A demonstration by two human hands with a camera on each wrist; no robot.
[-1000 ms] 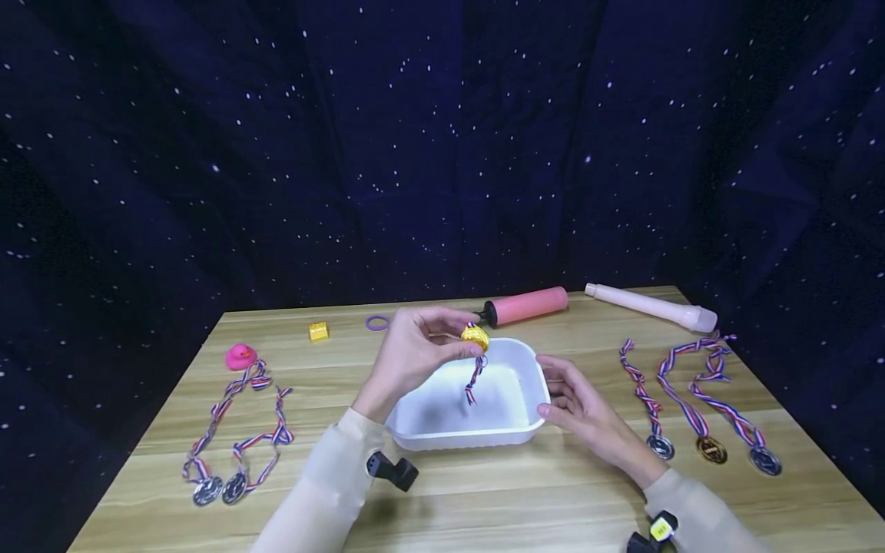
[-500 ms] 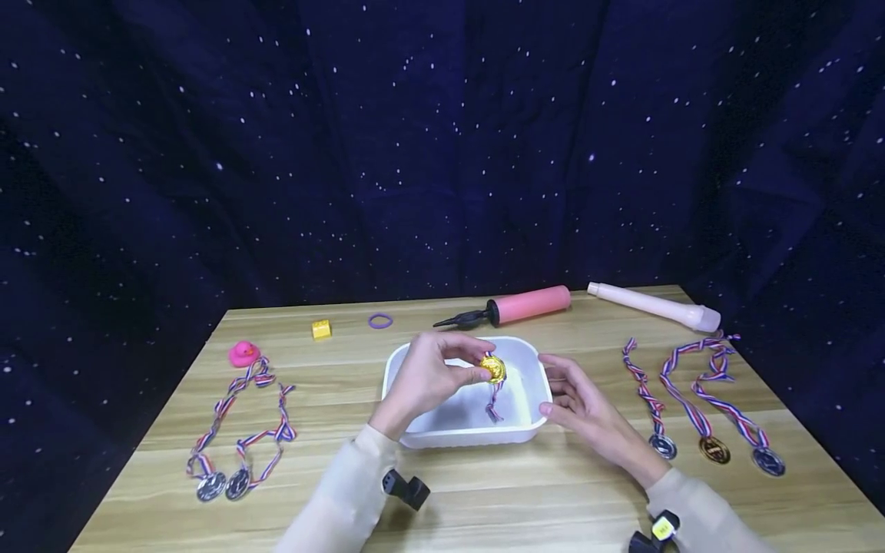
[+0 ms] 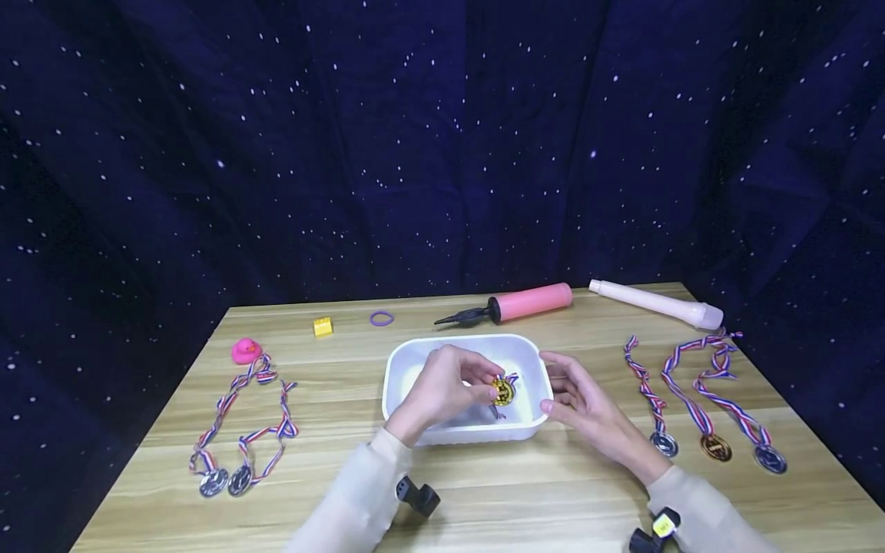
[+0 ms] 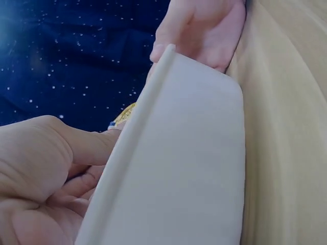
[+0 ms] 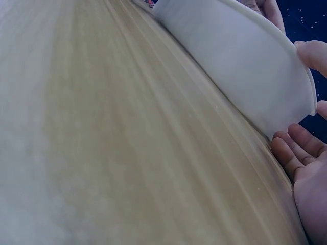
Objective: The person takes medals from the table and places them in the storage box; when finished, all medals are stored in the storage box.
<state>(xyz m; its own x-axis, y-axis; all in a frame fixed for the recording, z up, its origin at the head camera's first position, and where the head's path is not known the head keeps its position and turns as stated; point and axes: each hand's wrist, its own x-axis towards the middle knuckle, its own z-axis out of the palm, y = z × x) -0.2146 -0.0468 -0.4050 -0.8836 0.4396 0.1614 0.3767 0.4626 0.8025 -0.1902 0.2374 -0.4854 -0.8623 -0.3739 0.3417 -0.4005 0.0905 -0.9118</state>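
The gold medal (image 3: pixel 502 391) hangs inside the white tub (image 3: pixel 462 438), pinched between the thumb and fingertips of the left hand (image 3: pixel 442 392), with its striped ribbon (image 3: pixel 499 412) trailing down toward the tub floor below the fingers. The right hand (image 3: pixel 584 403) rests with relaxed, straight fingers against the tub's outer wall, just beyond the medal.

A likely slip: the ribbon could catch under the fingers when they let go, or drape over the rim, so the medal drags back out as the hand lifts. The tub looks light, and a knock from either wrist could shove it across the table (image 3: pixel 484 507).

Room is tight sideways, as the tub walls close in on the left hand, but straight up is free. Past the right hand lie three more medals (image 3: pixel 705 399); beyond the fingertips sits the pink pump (image 3: pixel 528 302); far off the left wrist are two medals (image 3: pixel 238 438) and a pink duck (image 3: pixel 245 351).
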